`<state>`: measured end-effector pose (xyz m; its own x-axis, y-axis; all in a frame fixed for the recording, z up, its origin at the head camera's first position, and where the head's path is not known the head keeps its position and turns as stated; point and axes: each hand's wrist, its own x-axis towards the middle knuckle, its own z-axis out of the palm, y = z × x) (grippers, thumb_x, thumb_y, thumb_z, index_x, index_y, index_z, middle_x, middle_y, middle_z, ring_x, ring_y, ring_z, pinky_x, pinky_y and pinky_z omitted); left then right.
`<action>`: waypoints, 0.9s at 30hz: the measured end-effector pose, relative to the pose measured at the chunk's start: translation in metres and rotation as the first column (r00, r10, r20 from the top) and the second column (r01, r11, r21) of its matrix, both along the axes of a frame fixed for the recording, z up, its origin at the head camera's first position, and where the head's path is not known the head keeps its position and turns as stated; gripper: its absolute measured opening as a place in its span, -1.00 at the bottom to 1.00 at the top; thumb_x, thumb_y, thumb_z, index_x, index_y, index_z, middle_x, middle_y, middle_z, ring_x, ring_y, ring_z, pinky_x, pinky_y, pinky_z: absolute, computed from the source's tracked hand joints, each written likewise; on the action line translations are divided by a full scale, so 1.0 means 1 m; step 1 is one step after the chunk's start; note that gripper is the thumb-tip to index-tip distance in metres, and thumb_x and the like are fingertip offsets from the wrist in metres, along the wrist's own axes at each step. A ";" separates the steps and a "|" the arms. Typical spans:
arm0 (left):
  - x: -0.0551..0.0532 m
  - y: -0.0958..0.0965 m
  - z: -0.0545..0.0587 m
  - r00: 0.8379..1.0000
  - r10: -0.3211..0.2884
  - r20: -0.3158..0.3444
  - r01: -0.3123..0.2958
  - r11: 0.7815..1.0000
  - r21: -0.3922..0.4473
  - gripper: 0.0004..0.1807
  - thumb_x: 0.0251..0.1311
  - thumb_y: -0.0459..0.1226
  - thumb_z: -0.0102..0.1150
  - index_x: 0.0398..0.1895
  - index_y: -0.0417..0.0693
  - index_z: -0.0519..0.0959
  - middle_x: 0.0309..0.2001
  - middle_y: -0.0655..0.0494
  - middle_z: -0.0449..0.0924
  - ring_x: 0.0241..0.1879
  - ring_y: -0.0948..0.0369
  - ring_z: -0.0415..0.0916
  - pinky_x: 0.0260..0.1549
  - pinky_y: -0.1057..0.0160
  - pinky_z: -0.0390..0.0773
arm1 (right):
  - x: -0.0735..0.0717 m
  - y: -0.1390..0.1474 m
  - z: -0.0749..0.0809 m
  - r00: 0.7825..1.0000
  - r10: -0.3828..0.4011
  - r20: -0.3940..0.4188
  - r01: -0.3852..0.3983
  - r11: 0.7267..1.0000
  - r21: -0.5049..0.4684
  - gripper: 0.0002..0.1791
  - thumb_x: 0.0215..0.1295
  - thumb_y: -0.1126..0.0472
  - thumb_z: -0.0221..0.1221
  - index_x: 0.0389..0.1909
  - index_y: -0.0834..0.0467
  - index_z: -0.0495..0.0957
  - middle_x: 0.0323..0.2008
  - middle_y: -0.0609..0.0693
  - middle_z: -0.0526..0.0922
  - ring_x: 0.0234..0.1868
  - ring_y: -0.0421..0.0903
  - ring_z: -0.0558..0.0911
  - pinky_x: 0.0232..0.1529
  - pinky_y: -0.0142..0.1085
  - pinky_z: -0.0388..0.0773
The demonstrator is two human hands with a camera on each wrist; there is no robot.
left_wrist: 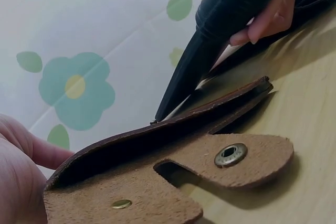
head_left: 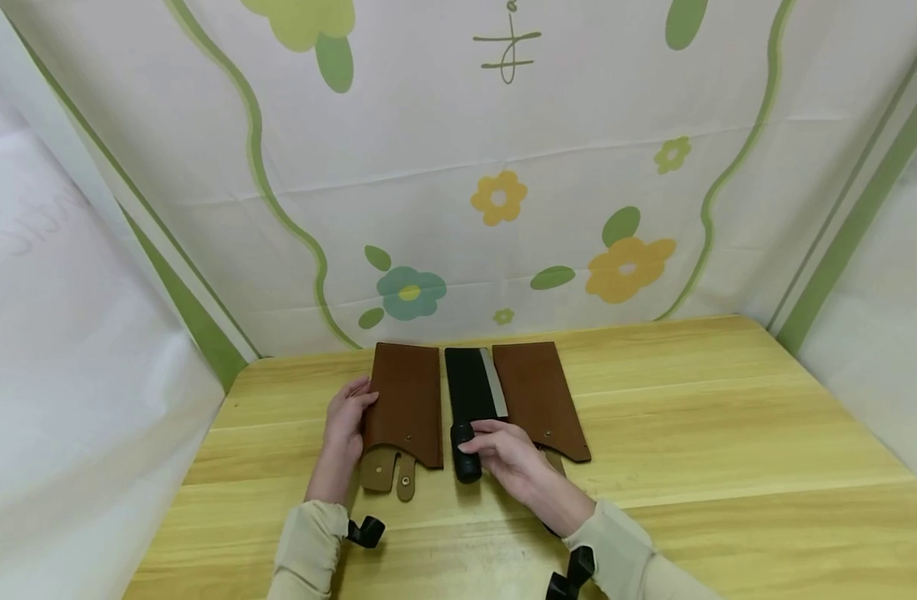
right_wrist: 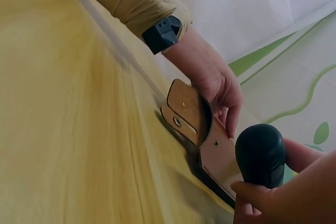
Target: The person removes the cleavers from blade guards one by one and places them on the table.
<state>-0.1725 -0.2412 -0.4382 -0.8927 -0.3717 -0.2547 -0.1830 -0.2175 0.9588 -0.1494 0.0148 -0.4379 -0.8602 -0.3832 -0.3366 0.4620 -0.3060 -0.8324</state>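
A cleaver with a black blade, a pale bare edge and a black handle (head_left: 466,462) lies between two brown leather sheaths. My right hand (head_left: 507,458) grips the handle, thumb and fingers around it; the right wrist view shows the handle's rounded butt (right_wrist: 260,153). At the left edge of the left sheath (head_left: 408,392), my left hand (head_left: 348,418) holds it by the side. The mouth of this sheath gapes in the left wrist view, its flap (left_wrist: 131,192) and snap strap (left_wrist: 252,158) folded out. The right sheath (head_left: 537,392) lies beside the blade, its strap partly behind my right hand.
The wooden table (head_left: 691,433) reaches a white cloth backdrop (head_left: 428,150) printed with flowers, close behind the sheaths. White cloth sides (head_left: 76,333) stand at left and right. A black wrist camera (head_left: 367,532) is strapped at the left cuff.
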 end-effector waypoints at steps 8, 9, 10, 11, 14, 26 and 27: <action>0.000 0.000 -0.001 1.000 -0.028 0.006 0.028 0.999 -0.025 -0.41 0.46 -0.50 -0.04 0.53 -0.39 0.21 0.52 -0.30 0.20 0.41 -0.04 0.21 0.25 0.15 0.29 | -0.001 -0.002 -0.001 0.998 0.060 -0.023 -0.059 0.997 0.056 -0.34 0.29 0.68 0.09 0.41 0.63 0.15 0.36 0.60 0.25 0.39 0.40 0.36 0.39 0.05 0.35; 0.000 0.000 -0.001 0.999 -0.032 0.009 0.032 0.999 -0.033 -0.41 0.47 -0.49 -0.04 0.53 -0.38 0.21 0.52 -0.30 0.20 0.39 -0.03 0.22 0.23 0.16 0.29 | -0.002 -0.002 -0.001 0.997 0.066 -0.024 -0.065 0.996 0.058 -0.34 0.29 0.68 0.08 0.41 0.63 0.15 0.36 0.61 0.24 0.39 0.41 0.35 0.39 0.05 0.36; 0.000 0.000 -0.002 0.999 -0.034 0.012 0.035 0.999 -0.041 -0.42 0.47 -0.49 -0.04 0.53 -0.38 0.22 0.52 -0.29 0.21 0.38 -0.03 0.23 0.21 0.16 0.31 | -0.003 -0.002 -0.001 0.997 0.073 -0.026 -0.071 0.996 0.062 -0.35 0.29 0.69 0.07 0.41 0.64 0.15 0.35 0.62 0.25 0.39 0.41 0.36 0.36 0.01 0.40; 0.000 0.000 -0.002 0.999 -0.038 0.014 0.038 0.998 -0.047 -0.42 0.47 -0.48 -0.04 0.53 -0.37 0.22 0.51 -0.29 0.21 0.37 -0.03 0.24 0.21 0.16 0.31 | -0.003 -0.001 -0.001 0.996 0.080 -0.025 -0.078 0.995 0.065 -0.35 0.29 0.69 0.06 0.40 0.65 0.14 0.35 0.62 0.24 0.39 0.41 0.36 0.34 -0.03 0.42; 0.000 0.000 -0.003 0.999 -0.045 0.022 0.047 0.996 -0.073 -0.43 0.46 -0.48 -0.02 0.52 -0.36 0.25 0.50 -0.30 0.24 0.31 0.01 0.28 0.21 0.16 0.31 | -0.004 -0.001 -0.002 0.996 0.093 -0.012 -0.092 0.995 0.047 -0.37 0.31 0.69 0.00 0.41 0.66 0.13 0.37 0.63 0.20 0.41 0.42 0.32 0.36 -0.01 0.39; 0.002 -0.001 -0.003 0.998 -0.068 0.015 0.069 0.992 -0.108 -0.44 0.43 -0.55 -0.11 0.50 -0.40 0.27 0.46 -0.39 0.28 0.37 -0.13 0.31 0.26 0.11 0.32 | -0.003 -0.002 0.000 0.998 0.069 -0.001 -0.069 0.997 -0.015 -0.50 0.49 0.50 -0.11 0.35 0.70 0.14 0.36 0.62 0.21 0.40 0.39 0.30 0.45 0.12 0.22; 0.003 -0.001 -0.002 0.997 -0.070 0.017 0.071 0.992 -0.108 -0.43 0.43 -0.55 -0.12 0.50 -0.40 0.25 0.47 -0.40 0.27 0.38 -0.14 0.29 0.28 0.09 0.30 | -0.003 -0.002 0.000 0.997 0.074 -0.006 -0.074 0.997 -0.015 -0.50 0.50 0.50 -0.12 0.35 0.70 0.13 0.36 0.62 0.21 0.41 0.39 0.29 0.46 0.13 0.21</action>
